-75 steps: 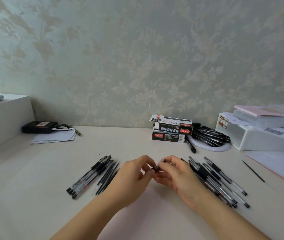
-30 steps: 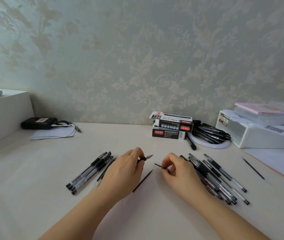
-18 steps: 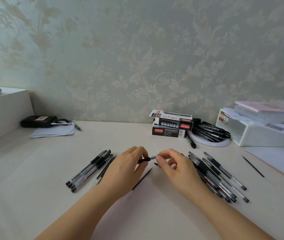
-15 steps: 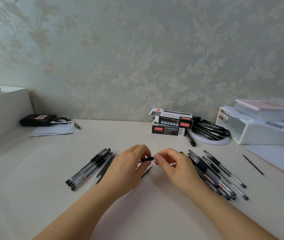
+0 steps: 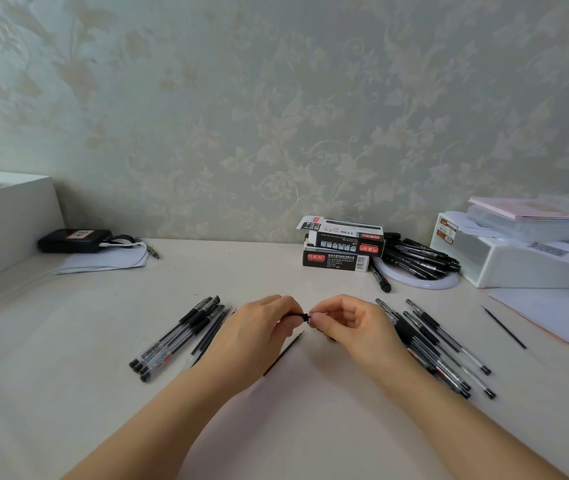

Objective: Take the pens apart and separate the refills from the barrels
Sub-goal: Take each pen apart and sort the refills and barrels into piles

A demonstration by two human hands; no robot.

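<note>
1. Table [image 5: 293,427]: pale surface; both forearms enter from the near edge.
2. Refill [image 5: 283,353]: thin and dark, lying loose on the table between the two hands, running diagonally.
3. Left hand [image 5: 259,334]: fingers curled, pinching a black pen [image 5: 297,316] at its left end; most of the pen is hidden by the fingers.
4. Right hand [image 5: 349,327]: thumb and forefinger pinch the right end of the same pen, the other fingers curled. The pen is held just above the table, level, spanning the two hands.
5. Left pile [image 5: 179,337]: pens and dark refills side by side, left of the left hand.
6. Right pile [image 5: 442,348]: whole pens, just beside the right hand.
7. Stray refill [image 5: 504,327]: alone, further right.
8. Boxes [image 5: 340,249]: two stacked pen boxes at the wall.
9. Marker heap [image 5: 418,259]: right of the boxes, on a white disc.
</note>
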